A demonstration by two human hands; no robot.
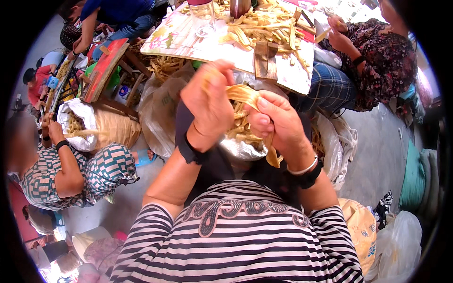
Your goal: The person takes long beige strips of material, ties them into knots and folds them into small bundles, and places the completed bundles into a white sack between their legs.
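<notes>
I look down through the head camera at a white flowered table [181,40], and I find everything else from there. Just below its near edge, I see one yellow dried strip [244,95] between my two hands. My right hand [279,118] pinches it with thumb and fingers, and a loose end hangs down under that hand. My left hand [210,101] is at the other end of the strip. It is blurry, so I can't tell if its fingers grip or only touch.

Below the table, under my hands, a white bag [236,148] has more strips in it. On the table sits a big messy pile of strips [264,26], with a clear jar [203,21] to its left. A small wooden block [265,68] rests on the near edge.

To the left of the table stands a red wooden bench [104,70], and a tan sack [118,125] is below the bench. To the right of the table, a person in a dark flowery shirt [387,63] has a strip too.
</notes>
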